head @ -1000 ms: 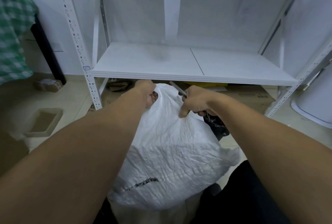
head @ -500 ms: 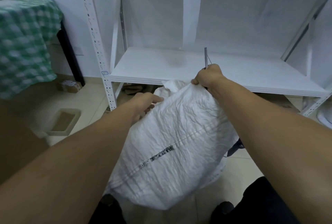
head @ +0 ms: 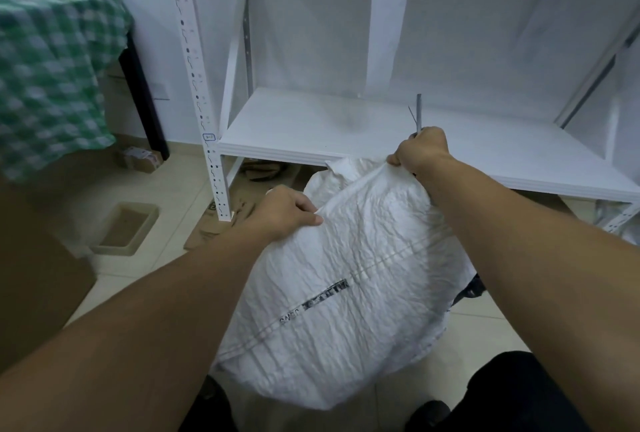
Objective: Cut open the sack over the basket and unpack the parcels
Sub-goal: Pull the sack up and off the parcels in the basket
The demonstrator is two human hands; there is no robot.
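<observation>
A full white woven sack point(head: 349, 279) with a blurred black print is held up in front of me, its top towards the shelf. My left hand point(head: 284, 209) pinches the sack's upper left edge. My right hand point(head: 420, 151) grips the upper right corner together with a thin grey blade point(head: 418, 112) that points straight up. A dark object point(head: 471, 289) shows just behind the sack at the right; I cannot tell whether it is the basket. No parcels are visible.
A white metal shelf rack point(head: 346, 130) stands right behind the sack, its post point(head: 207, 112) at the left. Flattened cardboard point(head: 221, 220) and a shallow tray point(head: 126, 229) lie on the tiled floor. A green checked cloth point(head: 52, 74) covers a table at left.
The sack has been lifted and tilted, from low under the shelf to in front of it. My right hand rose with the blade now pointing upward; my left hand moved down to the sack's left edge.
</observation>
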